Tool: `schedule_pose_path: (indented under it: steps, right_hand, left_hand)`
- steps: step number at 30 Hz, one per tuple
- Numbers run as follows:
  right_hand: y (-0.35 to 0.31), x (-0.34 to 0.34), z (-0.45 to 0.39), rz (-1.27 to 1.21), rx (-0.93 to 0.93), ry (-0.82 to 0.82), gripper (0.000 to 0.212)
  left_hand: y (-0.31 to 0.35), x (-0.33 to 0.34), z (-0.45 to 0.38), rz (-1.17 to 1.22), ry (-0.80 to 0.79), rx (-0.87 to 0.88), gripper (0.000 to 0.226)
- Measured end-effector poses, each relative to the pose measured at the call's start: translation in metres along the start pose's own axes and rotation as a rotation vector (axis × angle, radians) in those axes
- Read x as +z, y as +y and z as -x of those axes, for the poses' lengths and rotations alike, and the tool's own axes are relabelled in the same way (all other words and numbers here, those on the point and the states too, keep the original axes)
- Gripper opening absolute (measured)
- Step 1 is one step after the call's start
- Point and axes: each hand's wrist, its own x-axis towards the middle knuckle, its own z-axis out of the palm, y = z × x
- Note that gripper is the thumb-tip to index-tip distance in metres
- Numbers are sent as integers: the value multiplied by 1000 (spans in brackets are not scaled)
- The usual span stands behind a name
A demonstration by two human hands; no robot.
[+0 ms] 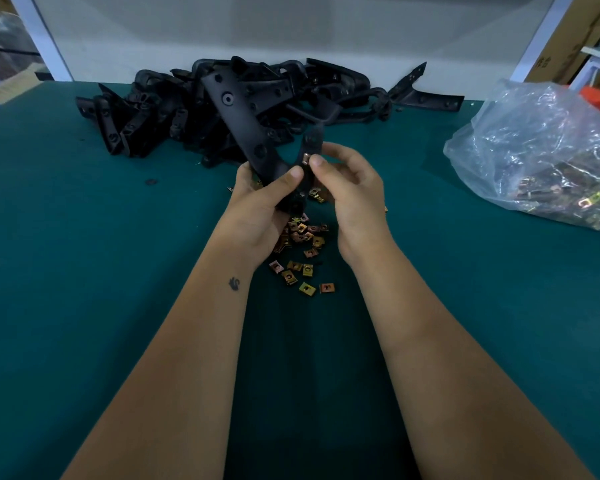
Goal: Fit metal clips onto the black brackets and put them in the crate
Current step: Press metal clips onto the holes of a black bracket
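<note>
Head view looks down on a dark green felt-covered tabletop [84,254] that fills most of the frame. At twelve o'clock, against the far edge, lies a big heap of black plastic brackets [194,112], long flat arms with round holes, tangled over one another. At two to three o'clock sits a crumpled clear plastic bag [541,143] with brass-coloured metal clips showing through its lower part.

Both bare forearms reach in from six o'clock and meet just above the centre. The left hand [260,202] has its grip clenched round the lower part of one V-shaped black plastic bracket [243,123], thumb lying across the front; the bracket's long arm rises toward eleven o'clock, above the heap, and its short arm points to twelve. The right hand [350,188] pinches a small brass-coloured metal clip [306,158] between thumb and forefinger, its grip closed on the clip, which touches the edge of the bracket's short arm. Whether the clip is fully seated cannot be told.

Below and between the hands, at the centre of the tabletop, lies a loose scatter of small square brass-coloured clips [302,268], some touching, a few apart toward six o'clock.
</note>
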Motion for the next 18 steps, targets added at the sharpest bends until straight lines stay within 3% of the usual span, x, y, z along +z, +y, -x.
schedule_pose_path:
  steps: [6,8,10,12,15,18]
  right_hand:
    - [2,-19,-8,228,1,359,27]
    - [4,-29,-14,505,31,381,31]
    - [8,-38,-18,966,92,194,41]
    - [11,-38,-17,1231,112,-46,49]
    - [15,-30,-12,1283,-32,-266,50]
    - [17,-21,-7,1180,-116,-309,42]
  left_hand:
    - [10,-7,-5,222,165,41,20]
    - [11,-11,-7,172,223,44,22]
    - [10,-12,-7,134,255,43,24]
    - [10,-11,-7,126,257,40,26]
    - [10,-10,-7,118,259,39,30]
    - [9,-10,-9,90,270,39,32]
